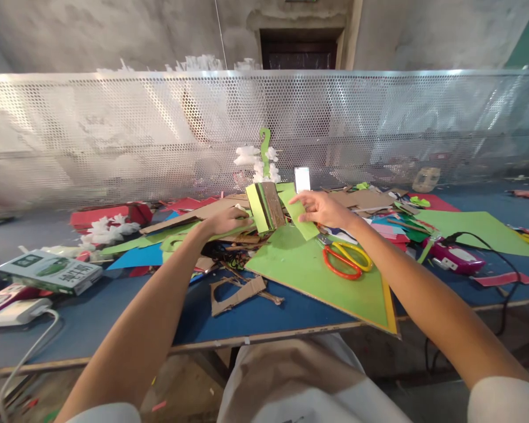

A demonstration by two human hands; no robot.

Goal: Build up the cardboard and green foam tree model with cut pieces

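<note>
My left hand (pixel 229 221) is closed at the left edge of a small cardboard piece (pixel 274 205) with a light green side and brown and dark stripes. Its fingertips are partly hidden there. In my right hand (pixel 322 208) a light green paper strip (pixel 303 222) is pinched between thumb and fingers, close to the cardboard piece's right side. Behind them rises a curled green paper shape (pixel 265 147) with white fluffy bits (pixel 247 155) around it. Scissors (pixel 341 270) with one orange and one yellow handle loop lie on a large green sheet (pixel 308 276) below my right hand.
Cardboard scraps (pixel 238 295) and coloured paper litter the blue table (pixel 203 329). A green and white box (pixel 48 270) lies at left beside a white cable. To the right are a magenta device (pixel 456 257) with a black cord and another green sheet (pixel 480 229). A perforated metal panel (pixel 158 135) stands behind.
</note>
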